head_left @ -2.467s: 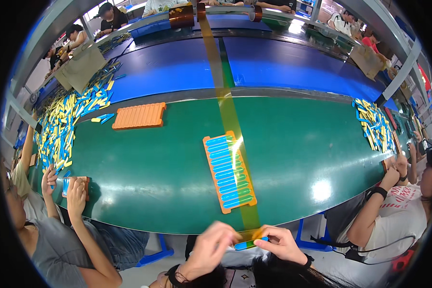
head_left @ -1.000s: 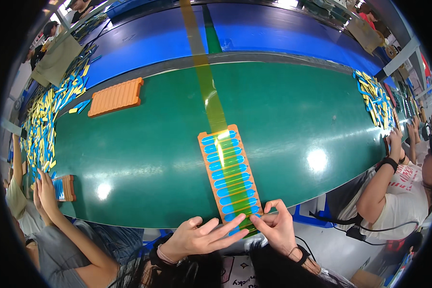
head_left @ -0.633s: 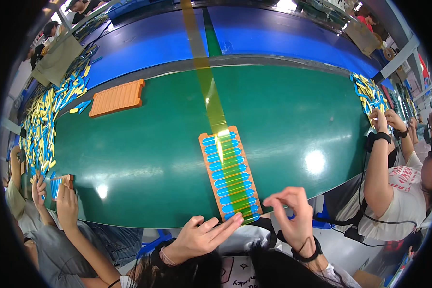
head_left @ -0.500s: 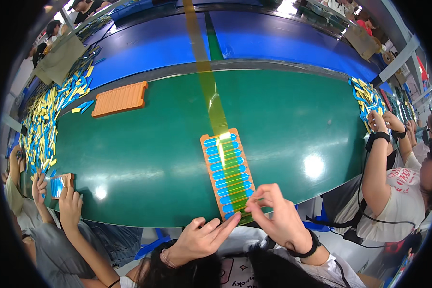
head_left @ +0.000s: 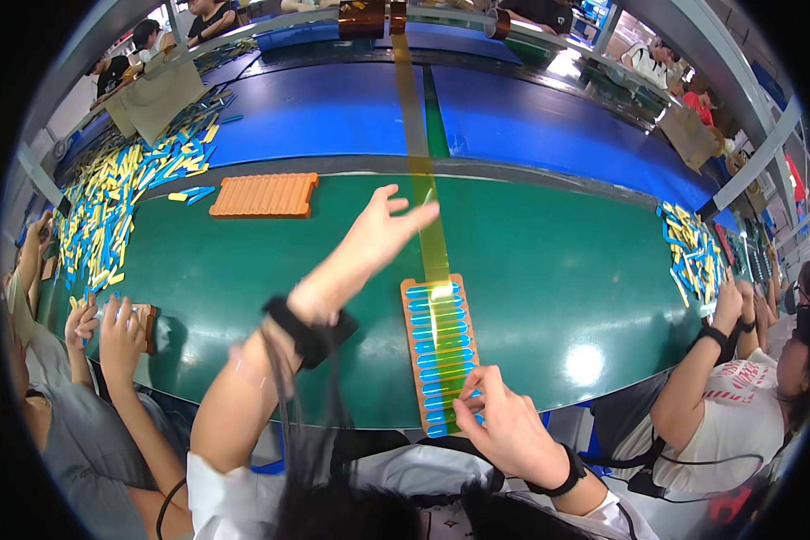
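An orange ridged tray (head_left: 409, 328) stands lengthwise near the table's front edge, its grooves filled with a row of blue strips (head_left: 437, 359). Along its middle lies a yellow see-through tape (head_left: 433, 243), which stretches away to a roll at the back. My left hand (head_left: 387, 225) is raised over the table beyond the tray, fingers apart, with its fingertips beside or over the tape. At the tray's near right end, my right hand (head_left: 508, 427) is closed, thumb and fingertips curled together over the tape's edge. Whatever those fingertips pinch is hidden.
Another orange ridged tray (head_left: 263, 196) lies at the back left. Heaps of yellow and blue strips (head_left: 108, 198) cover the left side, with a smaller heap (head_left: 690, 243) at the right. Brown tape rolls (head_left: 363, 20) hang on a bar at the back. Co-workers sit on both sides.
My left hand has left the tray's near end and reached forward to the tape beyond the tray. The right hand stays at the near end. The view has tilted up, showing the tape rolls.
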Demonstrator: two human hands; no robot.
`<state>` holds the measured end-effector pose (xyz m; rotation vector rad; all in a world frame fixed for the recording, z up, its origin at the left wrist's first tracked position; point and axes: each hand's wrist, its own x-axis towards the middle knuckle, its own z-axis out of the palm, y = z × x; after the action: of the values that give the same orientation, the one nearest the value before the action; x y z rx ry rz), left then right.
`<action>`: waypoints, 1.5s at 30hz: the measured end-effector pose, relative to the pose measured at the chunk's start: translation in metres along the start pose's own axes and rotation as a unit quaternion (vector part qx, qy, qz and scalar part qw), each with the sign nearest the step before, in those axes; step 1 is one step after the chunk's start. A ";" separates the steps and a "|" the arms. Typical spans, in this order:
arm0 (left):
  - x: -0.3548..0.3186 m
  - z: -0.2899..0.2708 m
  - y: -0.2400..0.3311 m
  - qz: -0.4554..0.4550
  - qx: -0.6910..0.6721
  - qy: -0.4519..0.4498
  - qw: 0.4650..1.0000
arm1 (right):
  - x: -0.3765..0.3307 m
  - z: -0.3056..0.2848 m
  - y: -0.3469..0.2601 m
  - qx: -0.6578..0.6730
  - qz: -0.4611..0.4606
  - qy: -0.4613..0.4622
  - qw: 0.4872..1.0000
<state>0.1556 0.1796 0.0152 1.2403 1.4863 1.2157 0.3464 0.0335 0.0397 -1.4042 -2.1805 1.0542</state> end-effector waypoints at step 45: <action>-0.022 -0.060 0.056 -0.184 -0.281 -0.305 0.891 | 0.079 0.026 0.008 -0.355 0.031 0.090 0.930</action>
<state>0.1113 0.1509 0.0817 0.7821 0.7691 0.8017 0.2994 0.0950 0.0080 -1.7691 -2.4956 0.1032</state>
